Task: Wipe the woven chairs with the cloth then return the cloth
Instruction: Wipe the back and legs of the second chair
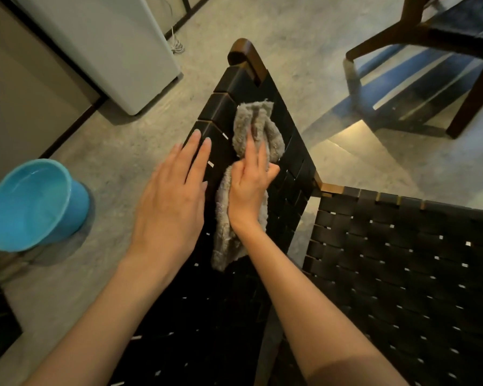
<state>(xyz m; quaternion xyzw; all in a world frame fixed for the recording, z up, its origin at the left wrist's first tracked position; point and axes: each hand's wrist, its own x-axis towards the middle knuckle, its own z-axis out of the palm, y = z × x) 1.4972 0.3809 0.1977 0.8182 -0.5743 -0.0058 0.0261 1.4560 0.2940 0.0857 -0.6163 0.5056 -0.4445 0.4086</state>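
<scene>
A woven chair with black straps and a brown wooden frame fills the middle and lower right; its backrest (287,168) runs up toward the top corner and its seat (402,274) spreads to the right. A grey fluffy cloth (253,126) lies pressed against the backrest straps. My right hand (250,188) lies on the cloth, fingers partly curled into it and holding it. My left hand (173,201) rests flat on the backrest's left edge beside the cloth, fingers spread, holding nothing.
A blue bucket (34,204) stands on the concrete floor at the left. A white appliance (117,48) stands at the upper left, with a cord behind it. Another wooden chair (430,37) stands at the upper right.
</scene>
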